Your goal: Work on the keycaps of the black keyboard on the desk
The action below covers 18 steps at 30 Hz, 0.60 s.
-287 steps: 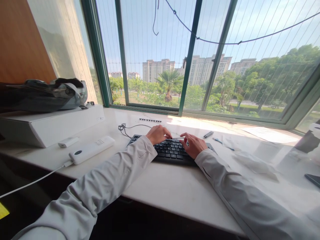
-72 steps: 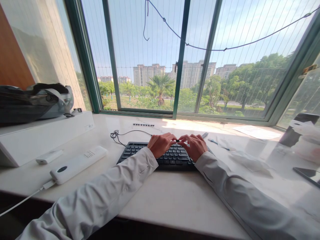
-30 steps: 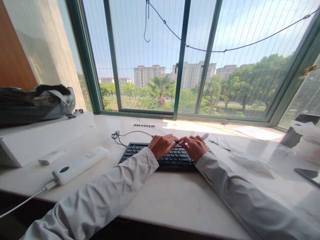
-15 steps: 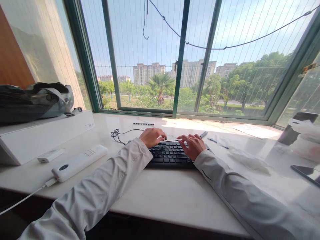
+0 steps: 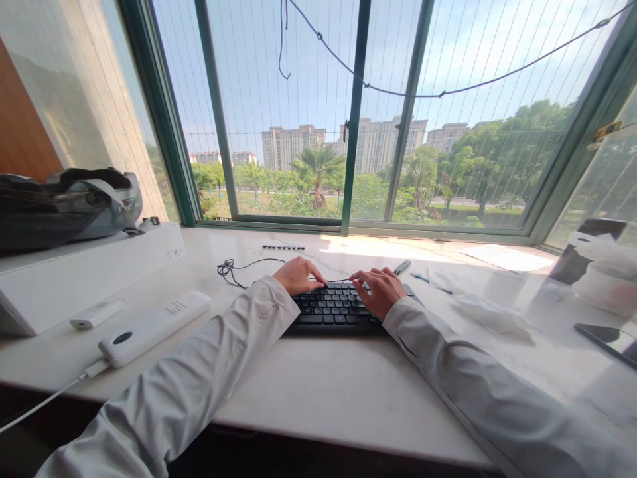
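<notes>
A black keyboard (image 5: 331, 312) lies on the white marble-look counter in front of me. At its upper edge, left of the middle, my left hand (image 5: 301, 275) is closed in a pinch on a small black keycap (image 5: 325, 285), now mostly hidden by the fingertips. My right hand (image 5: 381, 291) rests over the right part of the keyboard, palm down, its fingers apart and nothing visible in them. Behind the keyboard runs its black cable (image 5: 259, 261), bundled at the left. Farther back, several black keycaps (image 5: 283, 247) stand in a row.
Left are a white power bank (image 5: 159, 325) with a cable, a small white device (image 5: 97, 314), and a long white box (image 5: 99, 272) under a dark bag (image 5: 64, 206). Right are a blue thin tool (image 5: 430, 283), clear plastic (image 5: 492, 318), paper (image 5: 505, 257) and a phone (image 5: 610, 342). A window stands behind.
My left hand has lowered the small black keycap from just above the keyboard down to its upper edge. My right hand stays almost in place. The view has shifted slightly.
</notes>
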### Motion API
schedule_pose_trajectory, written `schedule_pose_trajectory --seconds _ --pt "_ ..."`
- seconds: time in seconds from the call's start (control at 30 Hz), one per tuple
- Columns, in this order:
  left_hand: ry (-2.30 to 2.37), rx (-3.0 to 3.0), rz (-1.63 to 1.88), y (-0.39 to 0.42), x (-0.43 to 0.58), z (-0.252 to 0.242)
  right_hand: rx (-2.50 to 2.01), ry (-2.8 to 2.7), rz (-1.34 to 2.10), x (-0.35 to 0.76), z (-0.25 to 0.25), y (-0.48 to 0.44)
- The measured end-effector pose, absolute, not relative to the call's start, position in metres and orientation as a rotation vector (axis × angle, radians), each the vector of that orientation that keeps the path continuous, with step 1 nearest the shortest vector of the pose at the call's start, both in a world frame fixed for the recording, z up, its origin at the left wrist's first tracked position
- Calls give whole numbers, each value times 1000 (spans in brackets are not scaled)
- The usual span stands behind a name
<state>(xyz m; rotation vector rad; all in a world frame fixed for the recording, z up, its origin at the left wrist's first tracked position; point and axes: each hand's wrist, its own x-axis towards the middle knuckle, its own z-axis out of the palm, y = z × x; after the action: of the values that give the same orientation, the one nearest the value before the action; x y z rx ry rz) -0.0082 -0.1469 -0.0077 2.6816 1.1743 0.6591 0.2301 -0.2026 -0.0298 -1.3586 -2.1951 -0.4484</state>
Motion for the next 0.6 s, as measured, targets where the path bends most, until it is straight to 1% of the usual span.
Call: schedule_pose_trajectory --seconds 0.3,0.53,0.6 --pt "1193 2736 598 -146 -10 -9 -1349 -2219 -421 231 -31 -202" --pt "1402 3084 267 -169 2 8 -1344 -2247 -418 229 -30 -204" --pt "1441 3118 218 -174 8 10 -1340 -2253 -418 227 -30 -204"
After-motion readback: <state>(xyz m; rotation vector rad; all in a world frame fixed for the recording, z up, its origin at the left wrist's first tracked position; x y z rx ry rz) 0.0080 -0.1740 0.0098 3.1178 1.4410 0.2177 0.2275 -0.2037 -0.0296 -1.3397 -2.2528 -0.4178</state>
